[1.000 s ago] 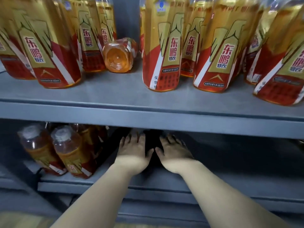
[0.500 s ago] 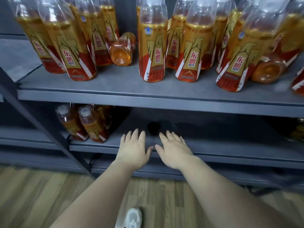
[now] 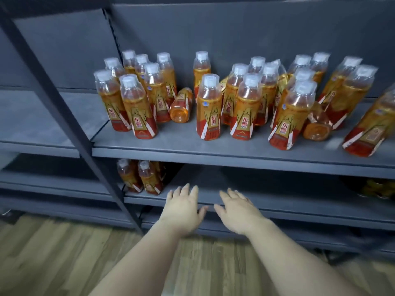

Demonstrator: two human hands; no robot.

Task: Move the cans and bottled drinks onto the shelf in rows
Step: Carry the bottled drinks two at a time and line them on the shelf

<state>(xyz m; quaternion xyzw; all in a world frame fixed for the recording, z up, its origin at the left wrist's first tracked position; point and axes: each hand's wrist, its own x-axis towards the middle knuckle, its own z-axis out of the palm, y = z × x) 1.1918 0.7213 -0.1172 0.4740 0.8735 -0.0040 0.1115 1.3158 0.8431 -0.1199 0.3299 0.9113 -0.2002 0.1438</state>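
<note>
Several orange drink bottles with red-and-gold labels and white caps [image 3: 209, 107] stand crowded on the grey upper shelf [image 3: 192, 149]. Two of them lie on their sides, one left of centre [image 3: 181, 106] and one at the right [image 3: 317, 124]. Two upright bottles [image 3: 140, 178] stand at the left end of the lower shelf [image 3: 299, 205]. My left hand [image 3: 182, 207] and my right hand [image 3: 237, 210] hover palm down, fingers spread, at the lower shelf's front edge, holding nothing.
A dark slanted shelf post [image 3: 70, 122] crosses the left side, with a neighbouring grey shelf unit [image 3: 42, 116] beyond it. Yellow packaged items [image 3: 378, 188] sit in shadow at the lower shelf's right end. Wooden floor [image 3: 53, 259] lies below.
The view has pulled back and risen, so the whole upper shelf now shows. Both hands have drawn out from deep in the lower shelf to its front edge and moved apart.
</note>
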